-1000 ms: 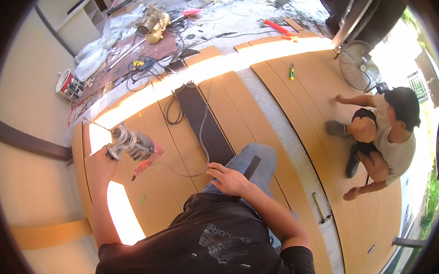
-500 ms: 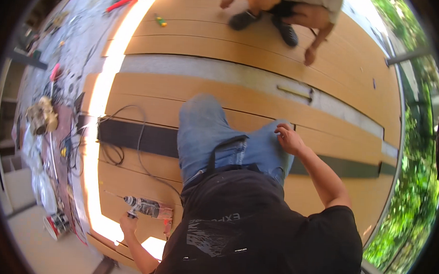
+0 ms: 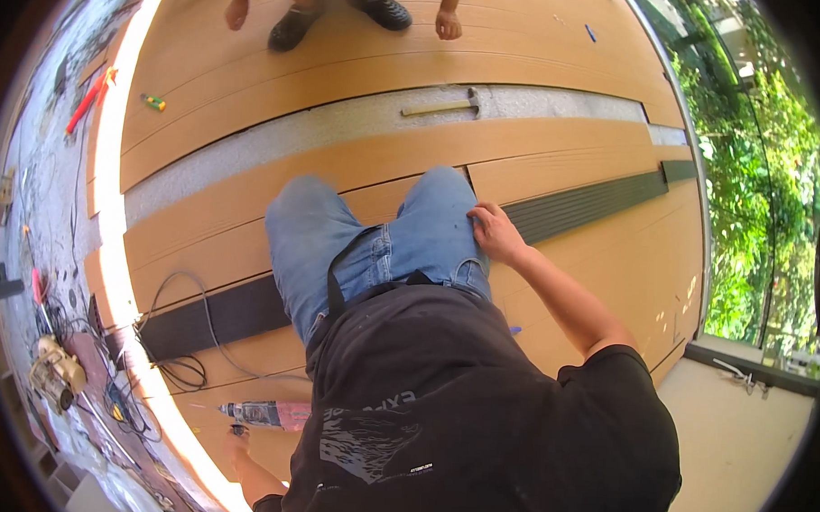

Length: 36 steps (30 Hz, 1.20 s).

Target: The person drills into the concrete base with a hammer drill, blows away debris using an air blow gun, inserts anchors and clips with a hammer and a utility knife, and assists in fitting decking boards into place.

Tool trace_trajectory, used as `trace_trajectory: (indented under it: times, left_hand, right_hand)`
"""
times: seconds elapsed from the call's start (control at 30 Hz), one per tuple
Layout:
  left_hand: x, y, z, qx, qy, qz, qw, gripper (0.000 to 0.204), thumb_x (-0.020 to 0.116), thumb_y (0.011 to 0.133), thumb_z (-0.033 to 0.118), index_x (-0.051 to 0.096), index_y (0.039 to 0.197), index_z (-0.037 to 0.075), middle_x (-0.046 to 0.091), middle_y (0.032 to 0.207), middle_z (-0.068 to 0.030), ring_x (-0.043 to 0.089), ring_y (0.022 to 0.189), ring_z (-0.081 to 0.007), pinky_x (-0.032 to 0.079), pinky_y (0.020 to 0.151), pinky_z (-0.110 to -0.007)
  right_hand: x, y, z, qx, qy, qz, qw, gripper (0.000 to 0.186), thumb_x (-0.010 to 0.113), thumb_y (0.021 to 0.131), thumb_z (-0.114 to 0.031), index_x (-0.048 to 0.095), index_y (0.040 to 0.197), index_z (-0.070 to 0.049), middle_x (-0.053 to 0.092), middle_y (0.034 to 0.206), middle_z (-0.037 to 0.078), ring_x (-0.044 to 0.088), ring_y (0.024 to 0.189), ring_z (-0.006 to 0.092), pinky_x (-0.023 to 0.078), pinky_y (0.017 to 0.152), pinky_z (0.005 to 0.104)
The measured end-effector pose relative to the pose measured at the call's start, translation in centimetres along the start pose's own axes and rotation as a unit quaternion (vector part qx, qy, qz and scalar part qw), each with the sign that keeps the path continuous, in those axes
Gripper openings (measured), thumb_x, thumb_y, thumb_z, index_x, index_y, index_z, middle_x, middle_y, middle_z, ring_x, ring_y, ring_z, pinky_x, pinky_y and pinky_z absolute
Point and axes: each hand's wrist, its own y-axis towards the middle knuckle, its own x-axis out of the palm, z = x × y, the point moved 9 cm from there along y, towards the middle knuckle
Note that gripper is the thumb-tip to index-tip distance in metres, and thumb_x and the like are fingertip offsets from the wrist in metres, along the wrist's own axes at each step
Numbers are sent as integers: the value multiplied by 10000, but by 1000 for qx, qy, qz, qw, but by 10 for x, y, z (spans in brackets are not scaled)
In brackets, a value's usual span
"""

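Note:
At my left side lies a red and grey power drill (image 3: 262, 414) with a long bit, its rear hidden by my shirt. My left hand (image 3: 238, 443) is closed around its dark side handle, just below the chuck. My right hand (image 3: 497, 232) rests on my right thigh, fingers loosely bent over the jeans (image 3: 435, 223), with nothing seen in it. A grey cord (image 3: 212, 326) loops over the boards on my left. Beneath me, wood-coloured planks (image 3: 377, 153) run crosswise, with a dark ribbed strip (image 3: 588, 208) between them.
A hammer (image 3: 440, 106) lies in the pale gap between planks. Beyond it a co-worker squats, shoes (image 3: 294, 28) and hands in view. Red-handled pliers (image 3: 90, 102) and a green-yellow screwdriver (image 3: 152, 103) lie far left. A beige power tool (image 3: 56, 372) sits among cables. Glass (image 3: 733, 177) borders the right.
My view has swung to the right, so the scene sits differently. My left hand stays on the drill and my right hand on my thigh. The co-worker's hands have shifted.

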Motion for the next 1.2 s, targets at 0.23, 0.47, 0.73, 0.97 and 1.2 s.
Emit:
trace_trajectory:
  times: [0.23,0.47,0.73,0.97,1.2]
  left_hand:
    - [-1,49,53,36,40,-41,998,525,801,802,325,685,1277,133,668,1303,-178,615,1202,-375,469,965,-563]
    - [-39,79,122,91,57,-39,993,583,804,804,345,650,1336,163,605,1394,-172,524,1305,-379,386,1026,-625]
    - [-43,17,73,3,74,-28,997,653,807,805,367,610,1404,198,533,1498,-165,420,1423,-385,291,1095,-696]
    - [2,-17,68,-66,136,10,989,660,784,824,332,581,1436,191,519,1511,-161,408,1440,-367,313,1099,-640]
    - [-8,-22,33,-136,40,27,989,442,550,984,234,588,1419,166,578,1465,-139,459,1419,-300,323,1115,-573]
  right_hand:
    - [5,-91,91,171,14,-21,985,262,595,917,-123,690,1153,-61,595,1313,175,610,1175,402,523,1016,450]
    - [6,-258,202,406,-63,-12,912,337,580,882,-153,710,1161,-15,667,1217,243,695,1027,379,540,1002,434]
    - [164,-322,230,441,72,-161,880,220,552,970,-198,696,932,-36,693,791,159,685,720,218,561,626,431]
    - [224,-274,249,386,207,-205,875,214,628,984,-215,704,1036,-21,717,842,98,673,725,170,532,636,343]
    - [153,-90,264,374,318,-164,856,147,657,966,-90,660,1084,-2,680,874,20,606,684,124,462,560,279]
